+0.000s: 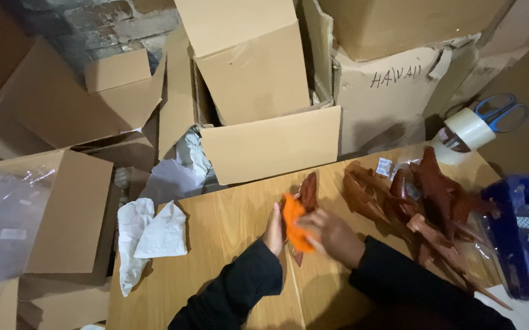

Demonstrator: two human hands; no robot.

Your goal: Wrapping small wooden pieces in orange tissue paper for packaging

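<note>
I saw my left hand [273, 231] steadying a dark reddish-brown piece [308, 190], glossy and pointed, that stood near the middle of the wooden tabletop [215, 244]. Its long axis ran roughly up and down in the view, one tip pointing away from me toward the boxes and the other tip showing below my hands, toward me. My left grip was closed against the piece's left edge, fingers pressed flat along it. My right hand [331, 235] was clamped on an orange cloth [295, 223], bunched and laid against the lower half of the piece; the hand was blurred, so I could not tell how the fingers sat.

To the right lay a heap of similar brown pieces [423, 195], partly in clear plastic wrap, well apart from the one I held. Past them a roll of clear tape [469, 129] and blue-handled scissors [501, 111] sat at the far right corner, and a blue tape dispenser [521, 235] stood at the right edge. Open cardboard boxes [258, 79] and crumpled white paper [151, 235] crowded the floor beyond.
</note>
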